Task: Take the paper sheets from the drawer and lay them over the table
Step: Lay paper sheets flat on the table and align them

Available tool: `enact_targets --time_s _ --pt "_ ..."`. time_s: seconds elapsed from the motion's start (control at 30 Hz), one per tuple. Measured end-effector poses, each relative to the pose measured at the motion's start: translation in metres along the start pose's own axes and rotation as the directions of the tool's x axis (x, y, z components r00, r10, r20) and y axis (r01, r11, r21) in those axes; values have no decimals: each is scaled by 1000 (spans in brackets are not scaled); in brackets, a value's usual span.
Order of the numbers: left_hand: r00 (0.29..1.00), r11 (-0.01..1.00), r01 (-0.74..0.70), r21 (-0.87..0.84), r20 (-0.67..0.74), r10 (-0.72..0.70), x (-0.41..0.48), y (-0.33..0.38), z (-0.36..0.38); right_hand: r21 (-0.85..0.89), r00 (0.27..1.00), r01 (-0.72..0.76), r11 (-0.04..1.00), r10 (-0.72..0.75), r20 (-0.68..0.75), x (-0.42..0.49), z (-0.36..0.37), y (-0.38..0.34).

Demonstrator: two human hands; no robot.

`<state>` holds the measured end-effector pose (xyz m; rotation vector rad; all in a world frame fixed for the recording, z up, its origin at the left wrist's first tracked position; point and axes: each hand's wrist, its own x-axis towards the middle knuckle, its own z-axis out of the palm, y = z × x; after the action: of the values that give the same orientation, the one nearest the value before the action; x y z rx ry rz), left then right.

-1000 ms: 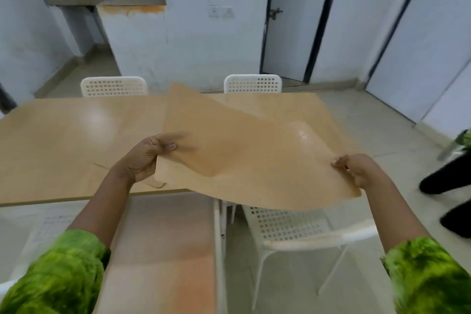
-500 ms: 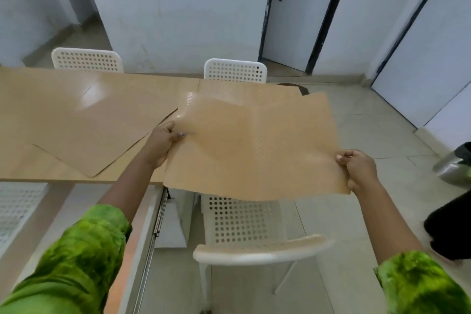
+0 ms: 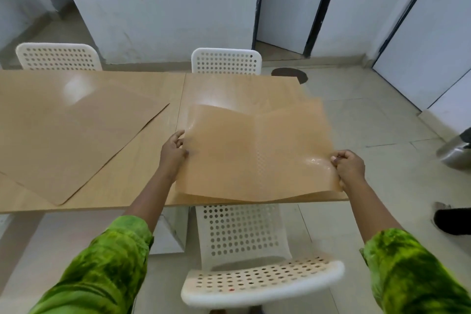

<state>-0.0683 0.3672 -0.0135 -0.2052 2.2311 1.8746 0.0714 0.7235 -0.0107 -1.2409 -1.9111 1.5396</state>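
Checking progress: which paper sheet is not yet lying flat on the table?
The sheet held by both hands at the table's right end; the other sheet lies flat, left.

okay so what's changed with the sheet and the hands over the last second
The held sheet has come down over the table's right end, and now hangs flatter and lower. Left hand and right hand still grip its side edges; nothing was let go. The other sheet still lies flat on the left.
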Motion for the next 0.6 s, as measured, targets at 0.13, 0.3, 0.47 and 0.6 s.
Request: enact_targets --time_s 0.13,0.3,0.47,0.6 --pt "999 994 26 108 -43 -22 9 -23 11 -105 999 -51 993 51 3 20 2 17" --pt "992 978 93 187 -103 -74 14 -44 16 -159 997 -65 985 71 32 39 3 39" --pt "990 964 101 248 -122 -73 19 -51 22 -227 995 -82 971 92 35 56 10 55" --pt "991 942 97 322 -117 -62 26 -48 28 -251 995 -85 964 97 37 67 13 58"
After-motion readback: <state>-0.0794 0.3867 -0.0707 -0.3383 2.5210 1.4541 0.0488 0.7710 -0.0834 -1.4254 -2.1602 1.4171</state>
